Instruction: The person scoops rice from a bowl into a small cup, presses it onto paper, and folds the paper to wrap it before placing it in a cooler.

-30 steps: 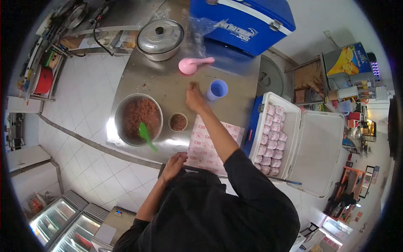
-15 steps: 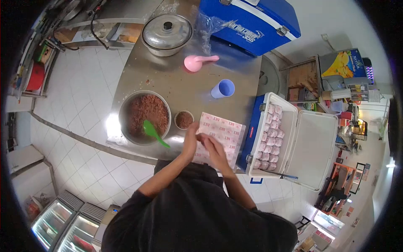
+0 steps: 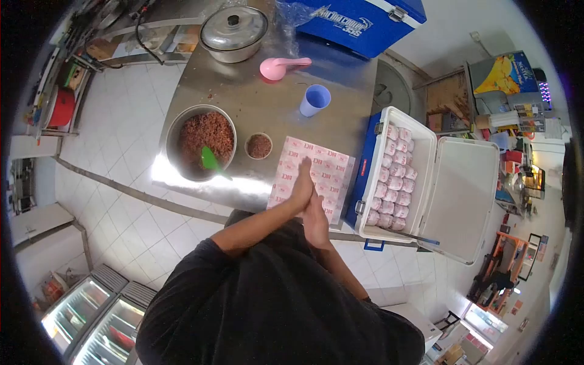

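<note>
My left hand (image 3: pixel 303 185) is over the printed sheets, its fingers stretched out flat and its palm against my right hand (image 3: pixel 314 220). The right hand lies lower, partly behind the left, with its fingers extended; nothing shows between the palms. Beneath them is a stack of pink-and-white printed paper (image 3: pixel 331 164). A small cup of brown grains (image 3: pixel 259 146) stands left of the paper. Farther left, a metal pot (image 3: pixel 170 143) holds reddish-brown rice (image 3: pixel 207 132) and a green spoon (image 3: pixel 209 158).
An open cooler (image 3: pixel 425 182) with several wrapped bundles (image 3: pixel 395 183) stands right of the steel table (image 3: pixel 243 100). On the table are a blue cup (image 3: pixel 315 100), a pink scoop (image 3: pixel 273 69), a lidded pot (image 3: pixel 234 30) and a closed blue cooler (image 3: pixel 359 24).
The hands have gone from cupped around each other to flat, palm against palm, fingers extended. The view has shifted, so the table items appear higher.
</note>
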`<state>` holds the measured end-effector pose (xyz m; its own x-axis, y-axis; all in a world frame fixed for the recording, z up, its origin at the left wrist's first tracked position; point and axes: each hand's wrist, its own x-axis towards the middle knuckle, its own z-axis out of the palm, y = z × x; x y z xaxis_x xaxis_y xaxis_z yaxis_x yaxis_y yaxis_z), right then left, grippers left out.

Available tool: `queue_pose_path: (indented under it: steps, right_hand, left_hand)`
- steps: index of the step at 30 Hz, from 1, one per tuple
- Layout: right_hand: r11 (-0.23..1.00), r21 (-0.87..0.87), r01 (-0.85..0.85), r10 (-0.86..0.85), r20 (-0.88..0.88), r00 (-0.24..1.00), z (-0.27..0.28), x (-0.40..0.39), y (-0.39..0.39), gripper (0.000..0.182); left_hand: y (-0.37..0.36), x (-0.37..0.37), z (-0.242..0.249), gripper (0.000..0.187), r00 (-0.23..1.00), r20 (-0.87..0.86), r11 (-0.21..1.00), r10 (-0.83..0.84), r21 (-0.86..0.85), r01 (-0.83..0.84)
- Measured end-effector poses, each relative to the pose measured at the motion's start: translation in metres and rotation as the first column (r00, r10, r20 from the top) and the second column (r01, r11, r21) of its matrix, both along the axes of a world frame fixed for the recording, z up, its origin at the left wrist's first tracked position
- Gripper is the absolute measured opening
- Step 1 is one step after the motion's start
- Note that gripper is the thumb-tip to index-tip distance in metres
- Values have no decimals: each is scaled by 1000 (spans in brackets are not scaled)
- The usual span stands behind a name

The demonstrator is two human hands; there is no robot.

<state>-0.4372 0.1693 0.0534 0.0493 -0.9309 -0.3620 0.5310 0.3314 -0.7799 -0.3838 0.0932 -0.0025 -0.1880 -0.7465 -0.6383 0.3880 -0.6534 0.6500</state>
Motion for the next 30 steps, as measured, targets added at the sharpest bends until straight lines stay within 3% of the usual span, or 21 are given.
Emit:
queue_pose_path:
  steps: [3, 4, 5, 7, 9, 12, 13, 15, 18, 19, 21, 23, 25, 26, 29, 30]
  right_hand:
    - [988, 148, 46, -26, -133, 991, -38, 5, -23, 69]
    - [983, 168, 67, -43, -139, 989, -51, 9, -35, 71]
    - [999, 41, -20, 32, -339, 940, -91, 9, -48, 67]
    - [957, -152, -248, 74, -697, 714, -181, 13, -68, 61]
    - [971, -128, -204, 81, -625, 776, -146, 51, -93, 94]
    - [886, -112, -450, -6, -973, 231, -116, 75, -120, 118]
    - [896, -98, -434, 7, -972, 233, -133, 81, -126, 122]
    - [912, -75, -404, 27, -970, 243, -156, 90, -135, 130]
    - [906, -287, -311, -200, -938, 283, -165, 85, -121, 115]
    - [913, -271, -306, -141, -912, 385, -159, 79, -113, 118]
    - [926, -239, -292, -36, -826, 562, -142, 56, -93, 124]
    - [906, -270, -325, -15, -789, 615, -124, 33, -62, 127]
    - [840, -370, -397, -33, -766, 642, -104, 7, -33, 129]
    - [849, -339, -405, -46, -811, 583, -94, -9, -18, 126]
    - [851, -404, -336, -207, -845, 493, -73, -68, 15, 112]
    - [857, -429, -284, -273, -847, 456, -73, -89, 27, 105]
  left_hand:
    - [39, 2, 11, 72, 998, -35, 997, 49, 63, -46]
    - [44, 12, 11, 72, 991, -129, 992, 38, 124, -22]
    - [50, 24, 6, 73, 986, -162, 996, 48, 88, -34]
    - [61, 56, -10, 74, 973, -225, 998, 58, 21, -55]
    - [64, 102, 14, 68, 932, -340, 988, 129, 121, -93]
    - [98, 148, -9, 66, 990, -42, 988, 135, 83, -132]
    - [106, 157, -14, 65, 992, 35, 988, 118, 98, -121]
    - [113, 167, -25, 62, 992, 18, 967, 128, 219, -129]
    - [109, 168, -45, 58, 974, -5, 941, 226, 260, -217]
    - [103, 165, -53, 57, 964, -20, 933, 267, 254, -253]
    - [79, 154, -59, 59, 910, -175, 897, 376, 315, -310]
    - [54, 131, -35, 59, 826, -350, 858, 442, 435, -274]
    - [43, 104, -52, 58, 841, -470, 952, 267, 262, -156]
    - [44, 92, -59, 57, 837, -518, 981, 173, 166, -100]
    - [45, 57, -55, 52, 917, -393, 974, 76, 225, 16]
    - [43, 44, -60, 47, 898, -426, 983, 113, 179, -39]
